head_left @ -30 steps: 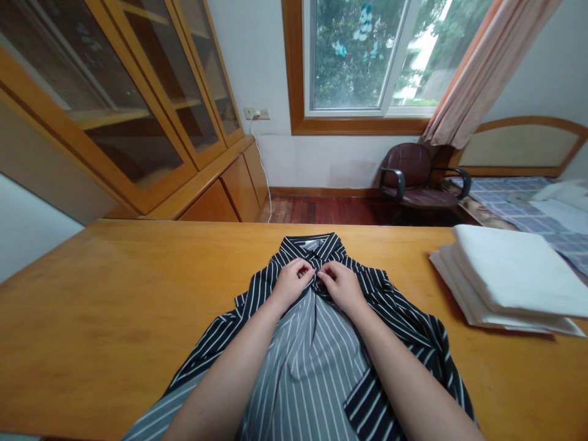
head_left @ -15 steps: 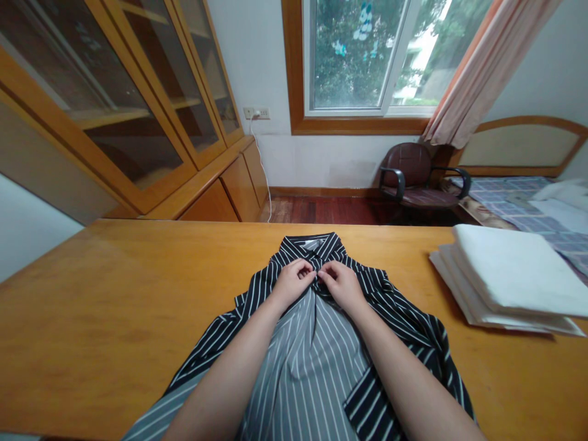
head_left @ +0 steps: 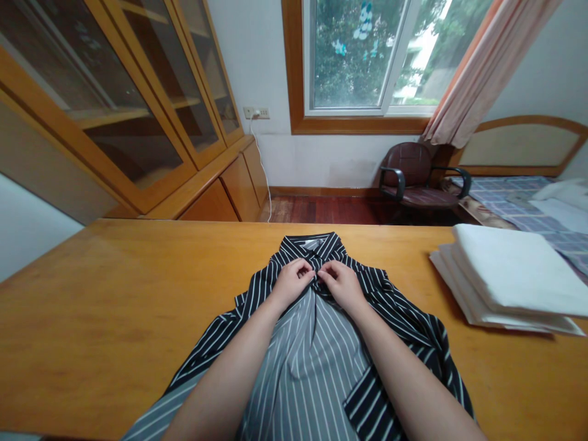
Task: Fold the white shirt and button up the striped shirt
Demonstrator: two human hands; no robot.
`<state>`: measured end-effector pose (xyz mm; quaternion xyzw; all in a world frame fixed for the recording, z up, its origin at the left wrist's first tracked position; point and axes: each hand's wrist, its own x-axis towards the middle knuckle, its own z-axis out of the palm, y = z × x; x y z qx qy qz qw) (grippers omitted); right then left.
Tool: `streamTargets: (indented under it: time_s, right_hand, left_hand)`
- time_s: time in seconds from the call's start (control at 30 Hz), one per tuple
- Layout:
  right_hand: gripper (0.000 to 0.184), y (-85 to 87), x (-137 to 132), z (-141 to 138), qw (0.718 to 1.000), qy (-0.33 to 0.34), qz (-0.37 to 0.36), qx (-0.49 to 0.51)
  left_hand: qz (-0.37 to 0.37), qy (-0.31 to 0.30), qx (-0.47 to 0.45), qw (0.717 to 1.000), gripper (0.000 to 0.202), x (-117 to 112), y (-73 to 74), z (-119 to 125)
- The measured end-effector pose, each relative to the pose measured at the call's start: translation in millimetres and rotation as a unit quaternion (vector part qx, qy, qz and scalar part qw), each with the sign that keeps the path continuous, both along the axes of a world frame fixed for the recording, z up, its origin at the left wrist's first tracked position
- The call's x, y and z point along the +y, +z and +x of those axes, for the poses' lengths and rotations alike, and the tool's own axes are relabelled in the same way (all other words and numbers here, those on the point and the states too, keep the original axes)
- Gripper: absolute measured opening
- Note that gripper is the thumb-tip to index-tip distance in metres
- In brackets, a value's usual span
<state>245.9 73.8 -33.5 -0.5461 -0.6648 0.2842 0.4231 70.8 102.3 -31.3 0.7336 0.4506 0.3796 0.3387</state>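
Observation:
A black shirt [head_left: 372, 282] with white stripes lies on the wooden table [head_left: 114, 306], its collar pointing away from me. Below my hands the front hangs apart and the greyish striped inside shows. My left hand [head_left: 294, 282] pinches the front edge just under the collar. Close beside it, my right hand [head_left: 340, 282] pinches the same spot from the other side, with the fingertips of both hands nearly meeting. Whatever small part lies between the fingers, such as a button, is too small to make out.
A stack of folded white cloth or sheets [head_left: 519, 269] rests at the table's right side. Beyond the far edge stand a brown armchair [head_left: 408, 174] and a bed with a checked cover [head_left: 505, 199]. A glass-fronted wooden cabinet [head_left: 184, 147] rises at the left.

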Motion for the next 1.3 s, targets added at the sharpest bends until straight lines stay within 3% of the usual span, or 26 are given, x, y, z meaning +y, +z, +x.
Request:
streamTargets:
  time_s: [0.7,1.3]
  right_hand:
    - [0.010,-7.8,5.1,1.0,0.997,0.020,-0.031,0.065]
    - [0.015,-3.7,3.4,-0.1,0.999,0.012,-0.030,0.032]
  left_hand:
    - [-0.019,-0.005,-0.014,1.000,0.004,-0.4,1.6,-0.4]
    - [-0.007,0.011,-0.022,1.000,0.006,0.6,0.9,-0.2]
